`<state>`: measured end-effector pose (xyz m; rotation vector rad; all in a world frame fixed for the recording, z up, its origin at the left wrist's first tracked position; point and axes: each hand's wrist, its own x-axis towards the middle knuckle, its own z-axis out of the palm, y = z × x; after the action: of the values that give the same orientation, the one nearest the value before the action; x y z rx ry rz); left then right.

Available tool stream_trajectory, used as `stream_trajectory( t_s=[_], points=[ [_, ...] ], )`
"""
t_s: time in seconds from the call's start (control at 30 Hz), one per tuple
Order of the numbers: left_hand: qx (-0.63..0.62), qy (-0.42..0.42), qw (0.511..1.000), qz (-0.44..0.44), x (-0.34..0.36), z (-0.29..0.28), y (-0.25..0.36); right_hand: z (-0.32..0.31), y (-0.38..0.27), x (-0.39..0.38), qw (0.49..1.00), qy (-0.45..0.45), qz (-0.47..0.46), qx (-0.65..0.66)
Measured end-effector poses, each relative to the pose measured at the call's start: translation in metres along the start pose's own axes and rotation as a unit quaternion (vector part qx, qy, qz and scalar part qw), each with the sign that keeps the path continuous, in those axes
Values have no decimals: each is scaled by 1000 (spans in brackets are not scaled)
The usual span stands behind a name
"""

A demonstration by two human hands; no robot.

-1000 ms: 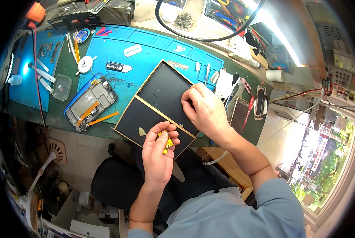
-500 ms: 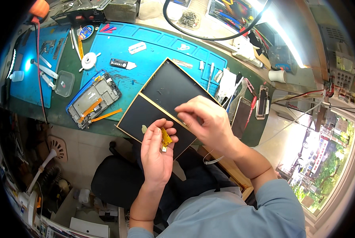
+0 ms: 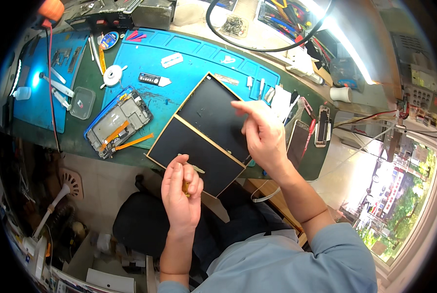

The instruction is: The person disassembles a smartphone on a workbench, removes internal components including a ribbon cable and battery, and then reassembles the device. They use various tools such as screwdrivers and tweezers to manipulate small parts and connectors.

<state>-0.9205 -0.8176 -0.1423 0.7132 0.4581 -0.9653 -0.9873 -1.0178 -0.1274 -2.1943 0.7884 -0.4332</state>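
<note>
My left hand [image 3: 182, 193] is closed with its fingers curled round a small yellow piece [image 3: 185, 187], mostly hidden in the palm. A thin pale strip [image 3: 198, 169] shows by its fingertips, above the near part of a black tray. That tray, with a light wooden rim and divider [image 3: 208, 138], lies at an angle across the bench edge. Over its far compartment is my right hand [image 3: 265, 132], index finger stretched out to the left and the others partly bent. Nothing shows in that hand. Small dark bits [image 3: 205, 113] lie in the far compartment.
Left of the tray lies an opened phone frame [image 3: 123, 122] with orange flex cables. A blue mat [image 3: 179, 78] carries a blade [image 3: 172, 60] and a knife-shaped tool [image 3: 154, 79]. At right are phone parts [image 3: 297, 141] and red-handled tweezers [image 3: 310, 134].
My right hand has lifted away from the left and its index finger has straightened. My left hand has drawn slightly left and down, hiding more of the yellow piece.
</note>
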Motion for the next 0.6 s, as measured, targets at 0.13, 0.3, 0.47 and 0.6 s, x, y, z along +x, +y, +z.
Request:
stream_trajectory(
  t_s=[0.13, 0.3, 0.47, 0.6],
  points=[
    [-4, -1, 1000, 22, -3, -7, 1, -15, 16, -5, 995, 69, -1, -65],
    [-67, -78, 995, -15, -2, 1, 7, -50, 52, -16, 977, 191, 87, 28],
    [-235, -97, 962, -104, -12, 6, 5, -57, 30, -48, 978, 162, 124, 53],
    [-234, -111, 958, -125, -27, 18, 16, -44, -5, -81, 979, 106, 132, 112]
  ],
)
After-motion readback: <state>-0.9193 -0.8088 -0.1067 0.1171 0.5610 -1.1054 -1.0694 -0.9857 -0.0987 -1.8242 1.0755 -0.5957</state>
